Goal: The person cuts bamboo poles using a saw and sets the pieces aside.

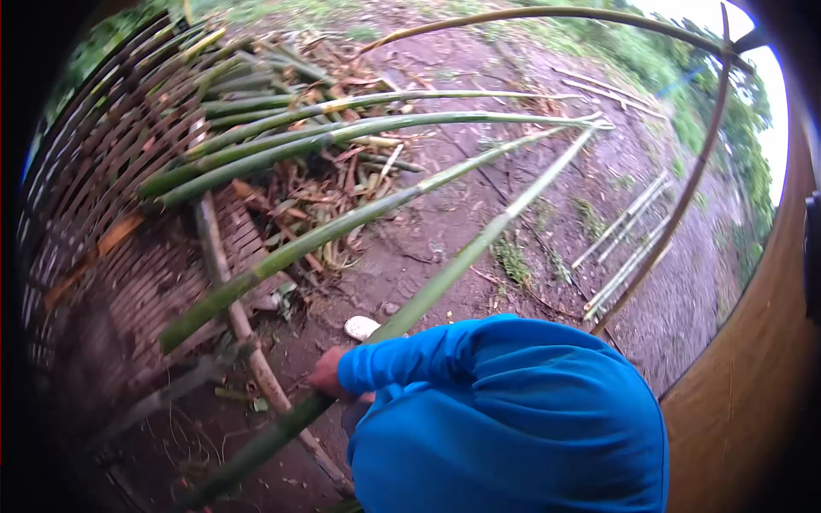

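My right hand (329, 374), at the end of a blue sleeve (410, 355), is closed round a long green bamboo pole (462, 275). The pole slants from the upper right down to the dark lower left. A sliver of skin shows just beneath the cuff; it may be part of my left hand, whose fingers are hidden behind the sleeve. Beside the right hand is a white shoe (361, 327). Another green bamboo pole (342, 231) lies beyond, with its thick end over a thin wooden rail (224, 265).
Several bamboo poles (282, 156) rest at the left against a woven slat panel (94, 162). Dry husks (342, 184) litter the ground around them. Cut bamboo lengths (629, 214) lie at the right. A bent pole (547, 13) arches overhead, near a brown wall (744, 376).
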